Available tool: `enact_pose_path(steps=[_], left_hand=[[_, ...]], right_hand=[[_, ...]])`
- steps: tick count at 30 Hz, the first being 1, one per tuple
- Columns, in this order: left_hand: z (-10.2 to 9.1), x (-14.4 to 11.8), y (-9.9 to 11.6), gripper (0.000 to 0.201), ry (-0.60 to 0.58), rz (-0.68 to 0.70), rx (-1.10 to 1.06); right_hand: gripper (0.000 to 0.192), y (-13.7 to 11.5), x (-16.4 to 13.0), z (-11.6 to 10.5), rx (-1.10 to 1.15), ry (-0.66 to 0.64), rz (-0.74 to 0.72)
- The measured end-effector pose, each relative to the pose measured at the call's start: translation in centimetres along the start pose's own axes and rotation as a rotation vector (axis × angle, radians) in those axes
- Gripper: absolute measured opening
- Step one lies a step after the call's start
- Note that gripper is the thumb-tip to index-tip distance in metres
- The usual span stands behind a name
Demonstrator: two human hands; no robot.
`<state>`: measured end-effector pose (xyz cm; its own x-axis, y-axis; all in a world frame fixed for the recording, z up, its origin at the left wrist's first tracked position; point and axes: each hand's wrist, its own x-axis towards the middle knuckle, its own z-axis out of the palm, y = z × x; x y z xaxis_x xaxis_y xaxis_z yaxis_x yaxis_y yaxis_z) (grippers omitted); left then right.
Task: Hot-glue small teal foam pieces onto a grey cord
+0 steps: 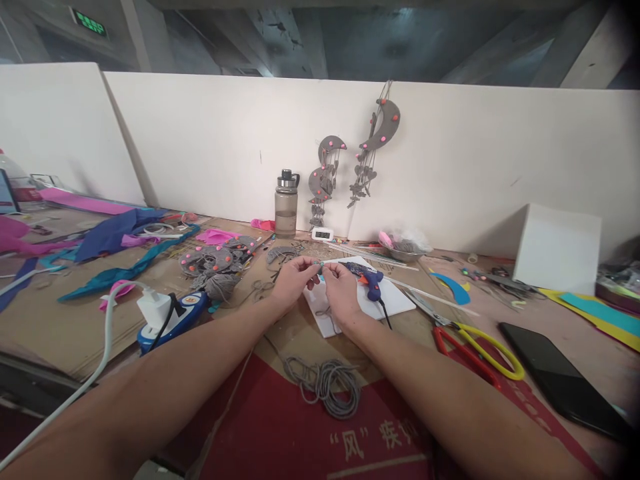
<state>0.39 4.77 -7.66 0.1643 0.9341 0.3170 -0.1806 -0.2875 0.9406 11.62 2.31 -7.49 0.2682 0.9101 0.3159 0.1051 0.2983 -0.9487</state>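
Note:
My left hand (293,283) and my right hand (343,295) meet over a white board (400,300), fingertips pinched together. Between them shows a small grey-green piece (321,267), too small to name and mostly covered by the fingers. A thin strand of grey yarn (325,312) lies below my right hand. Just right of that hand, a blue glue gun (373,283) rests on the board, its black cord running down. Nearer to me, a loose coil of grey yarn (336,390) sits on the red-printed cardboard.
Scissors (470,340) and a black phone (555,373) lie on the right. To the left are a blue power strip (175,320) and grey felt pieces with yarn (215,260). A bottle (286,207) stands behind, and grey moon-shaped hangings (387,123) are on the white wall.

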Motion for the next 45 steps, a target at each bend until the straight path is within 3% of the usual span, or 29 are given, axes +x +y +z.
enact_pose_path(steps=[10, 16, 22, 26, 35, 45], left_hand=[[0.2, -0.3, 0.6, 0.021, 0.044, -0.056, -0.120], [-0.6, 0.5, -0.2, 0.012, 0.233, -0.133, -0.222], [-0.6, 0.3, 0.1, 0.011, 0.173, -0.110, -0.264], [-0.4, 0.3, 0.2, 0.017, 0.200, -0.137, -0.261], [0.0, 0.1, 0.1, 0.044, 0.164, -0.087, -0.204], [0.0, 0.2, 0.0, 0.023, 0.231, -0.042, -0.130]], right_hand=[[0.020, -0.2, -0.1, 0.0, -0.002, -0.008, 0.004], [0.023, 0.3, 0.2, 0.0, -0.014, 0.008, 0.007], [0.024, 0.5, 0.2, 0.0, -0.020, 0.012, -0.008], [0.025, 0.4, 0.2, 0.0, -0.010, 0.010, -0.009], [0.022, 0.4, 0.1, 0.0, -0.023, 0.009, -0.015], [0.022, 0.1, 0.1, 0.0, -0.042, 0.001, -0.018]])
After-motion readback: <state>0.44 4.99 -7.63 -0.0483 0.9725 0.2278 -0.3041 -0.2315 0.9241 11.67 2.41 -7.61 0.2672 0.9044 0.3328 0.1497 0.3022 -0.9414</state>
